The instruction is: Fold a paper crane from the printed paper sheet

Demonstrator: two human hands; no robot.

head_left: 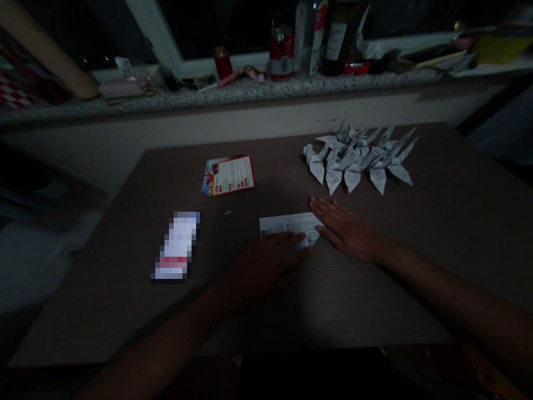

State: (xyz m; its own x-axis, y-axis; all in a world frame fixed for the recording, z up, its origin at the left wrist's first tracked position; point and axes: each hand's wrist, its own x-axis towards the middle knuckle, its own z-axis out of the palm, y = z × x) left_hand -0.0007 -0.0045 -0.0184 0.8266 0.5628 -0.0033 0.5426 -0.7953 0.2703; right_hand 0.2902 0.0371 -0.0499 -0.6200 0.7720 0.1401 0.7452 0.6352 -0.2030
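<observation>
A printed sheet of paper (278, 224), partly folded, lies flat on the table in front of me. My left hand (275, 261) rests over its lower edge, fingers stretched out and covering part of it. On the paper's right edge lies my right hand (347, 230), flat, with its fingers extended toward the upper left. Both hands press on the paper without gripping it. Behind the right hand stands a cluster of folded paper cranes (358, 158) made from printed paper.
A phone (177, 247) with a lit, blurred screen lies at the left of the table (125, 222). Printed cards (231, 175) are stacked near the back. Beyond the table, a granite windowsill (250, 91) holds a red can (281, 53), bottles (335, 41) and a small jar (223, 64).
</observation>
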